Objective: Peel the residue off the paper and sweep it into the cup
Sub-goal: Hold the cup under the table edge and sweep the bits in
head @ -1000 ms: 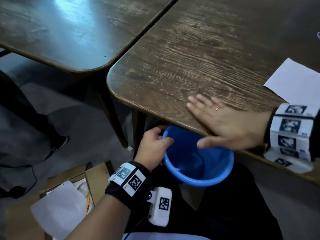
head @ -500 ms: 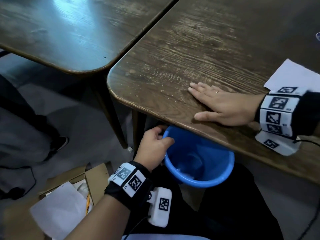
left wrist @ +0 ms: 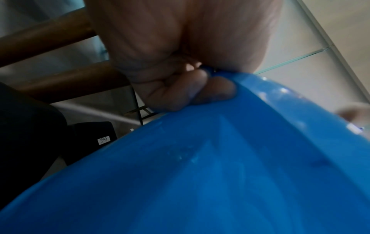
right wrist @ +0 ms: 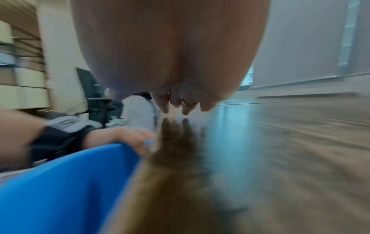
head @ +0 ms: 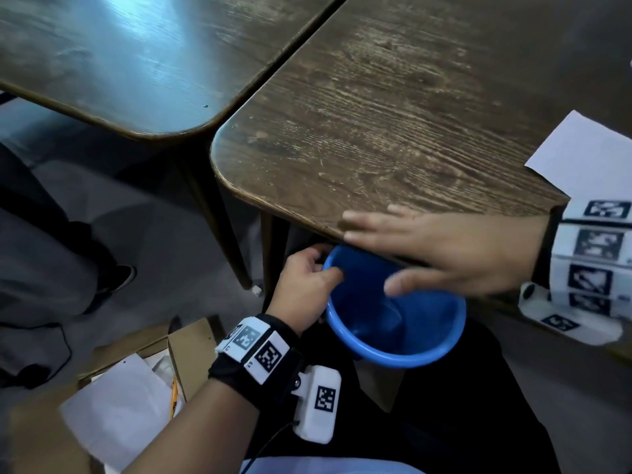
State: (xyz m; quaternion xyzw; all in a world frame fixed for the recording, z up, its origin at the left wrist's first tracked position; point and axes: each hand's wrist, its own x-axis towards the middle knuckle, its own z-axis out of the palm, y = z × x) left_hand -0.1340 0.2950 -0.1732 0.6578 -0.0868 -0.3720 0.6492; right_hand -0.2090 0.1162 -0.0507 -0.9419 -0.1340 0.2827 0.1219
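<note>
A blue plastic cup [head: 403, 340] hangs just below the near edge of the brown wooden table [head: 393, 131]. My left hand [head: 307, 282] grips its left rim, thumb inside and fingers outside; the left wrist view shows those fingers [left wrist: 200, 93] curled on the blue rim [left wrist: 260, 98]. My right hand [head: 437, 251] lies flat with straight fingers across the table edge, its thumb out over the cup's mouth. It looks blurred. In the right wrist view the fingertips [right wrist: 186, 109] skim the tabletop beside the cup [right wrist: 66, 182]. The white paper [head: 581, 155] lies on the table at far right. No residue is discernible.
A second dark table [head: 119, 56] stands to the left across a narrow gap. On the floor at lower left is a cardboard box [head: 184, 350] with white sheets [head: 119, 405]. Another person's dark shoe [head: 119, 278] and trouser leg are at far left.
My right hand slid from flat on the tabletop back toward me to the near edge, thumb now over the cup. Left hand and cup stayed put.
</note>
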